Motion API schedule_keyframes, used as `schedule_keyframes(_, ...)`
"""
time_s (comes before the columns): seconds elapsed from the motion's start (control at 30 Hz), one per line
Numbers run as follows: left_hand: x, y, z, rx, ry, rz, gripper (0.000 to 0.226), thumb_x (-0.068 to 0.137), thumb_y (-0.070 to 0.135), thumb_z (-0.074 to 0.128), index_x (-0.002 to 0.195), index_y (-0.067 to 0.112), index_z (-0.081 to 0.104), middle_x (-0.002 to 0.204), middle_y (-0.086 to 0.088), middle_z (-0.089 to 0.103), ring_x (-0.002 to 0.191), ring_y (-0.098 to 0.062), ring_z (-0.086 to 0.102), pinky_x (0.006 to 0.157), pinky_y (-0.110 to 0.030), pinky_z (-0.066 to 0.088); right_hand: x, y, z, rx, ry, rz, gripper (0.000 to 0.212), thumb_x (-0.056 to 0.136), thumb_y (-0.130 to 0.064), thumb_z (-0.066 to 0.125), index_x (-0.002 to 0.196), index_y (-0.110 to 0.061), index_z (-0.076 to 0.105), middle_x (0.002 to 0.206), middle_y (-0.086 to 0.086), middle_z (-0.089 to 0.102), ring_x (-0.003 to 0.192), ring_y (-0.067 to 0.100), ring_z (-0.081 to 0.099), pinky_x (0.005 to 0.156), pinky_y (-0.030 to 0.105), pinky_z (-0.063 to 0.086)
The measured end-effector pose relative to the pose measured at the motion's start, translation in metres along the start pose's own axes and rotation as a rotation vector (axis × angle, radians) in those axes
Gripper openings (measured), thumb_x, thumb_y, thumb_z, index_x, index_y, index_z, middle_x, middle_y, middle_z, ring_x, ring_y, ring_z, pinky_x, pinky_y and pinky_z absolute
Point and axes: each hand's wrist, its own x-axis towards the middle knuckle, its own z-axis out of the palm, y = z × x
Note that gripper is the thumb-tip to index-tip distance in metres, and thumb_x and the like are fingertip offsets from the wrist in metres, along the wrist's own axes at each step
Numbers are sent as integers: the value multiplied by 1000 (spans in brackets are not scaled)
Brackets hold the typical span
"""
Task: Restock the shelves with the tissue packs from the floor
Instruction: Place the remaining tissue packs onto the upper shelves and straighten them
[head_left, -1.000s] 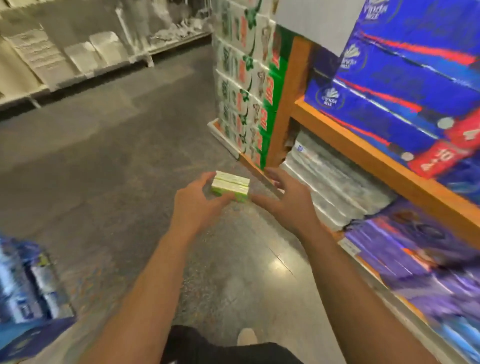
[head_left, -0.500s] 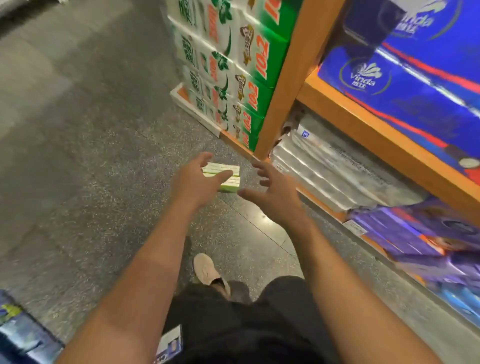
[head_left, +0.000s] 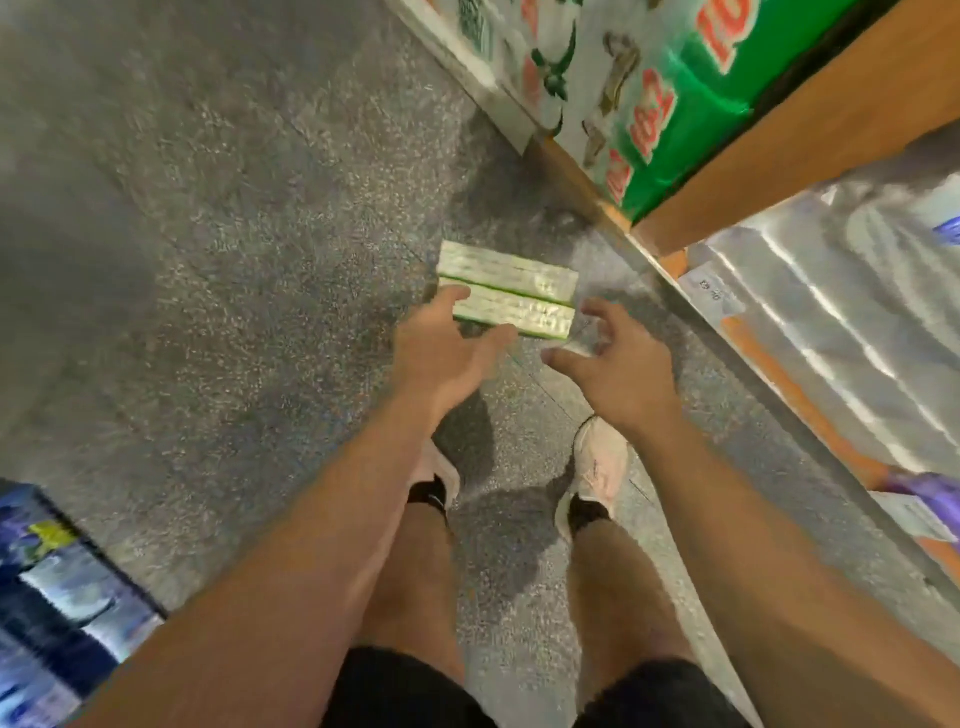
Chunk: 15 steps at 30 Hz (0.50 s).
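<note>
Head view, looking steeply down at a speckled grey stone floor (head_left: 218, 270).

Tissue pack: a small rectangular pack of tissues in glossy clear wrap, pale green-white with bright green edging (head_left: 511, 291). It reads as two slim bundles side by side, split by a thin green seam running lengthwise. The wrap catches light; the print is too blurred to read. The pack lies flat and appears to be on the floor or just above it; which one cannot be told.

Taking that pack as landmark:
- Left hand (head_left: 447, 353) is at the pack's near-left corner, forefinger across the top edge, thumb along the near side. It looks like a loose grip on the corner; motion blur leaves actual contact uncertain.
- Right hand (head_left: 613, 364) is just beside the pack's near-right end, fingers spread and curved, thumb pointing left. It holds nothing, and a gap shows between fingertips and wrap.
- Behind and right of the pack: the orange wooden shelf post (head_left: 810, 135), with stacked green and white cartons (head_left: 654, 88) on its left.
- Right of the pack: silvery plastic-wrapped rolls on the bottom shelf (head_left: 852, 291), behind an orange shelf edge carrying a white price tag (head_left: 709, 291).
- Nearer the person than the pack: two pale pink trainers (head_left: 597, 473) with black socks, bare legs, black shorts.
- Far lower left of the pack: blue and white wrapped packs (head_left: 47, 613).
</note>
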Motion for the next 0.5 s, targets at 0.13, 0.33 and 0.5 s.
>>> schedule_keyframes(0.13, 124, -66, 72, 123, -37, -33, 77, 79, 58, 70, 143, 30, 38, 130, -3, 51, 107, -23, 57, 76, -27, 41, 103, 59, 85, -70, -18, 50, 76, 73, -46, 80, 137, -20, 49, 140, 12, 50, 126, 30, 48, 99, 38, 45)
schedule_keyframes(0.33, 256, -161, 122, 137, -14, -12, 89, 66, 74, 67, 142, 46, 30, 150, -14, 33, 131, -36, 44, 104, -48, 43, 211, 134, 174, -32, 138, 193, 100, 62, -49, 87, 143, -21, 35, 140, 11, 40, 118, 24, 48, 100, 31, 41)
schedule_keyframes(0.5, 280, -199, 129, -111, -102, 22, 87, 66, 52, 81, 140, 37, 37, 138, 4, 55, 122, -19, 54, 104, -38, 45, 223, 152, 214, -27, 195, 251, 100, 46, -44, 93, 127, -31, 36, 125, 8, 54, 100, 28, 61, 89, 45, 56)
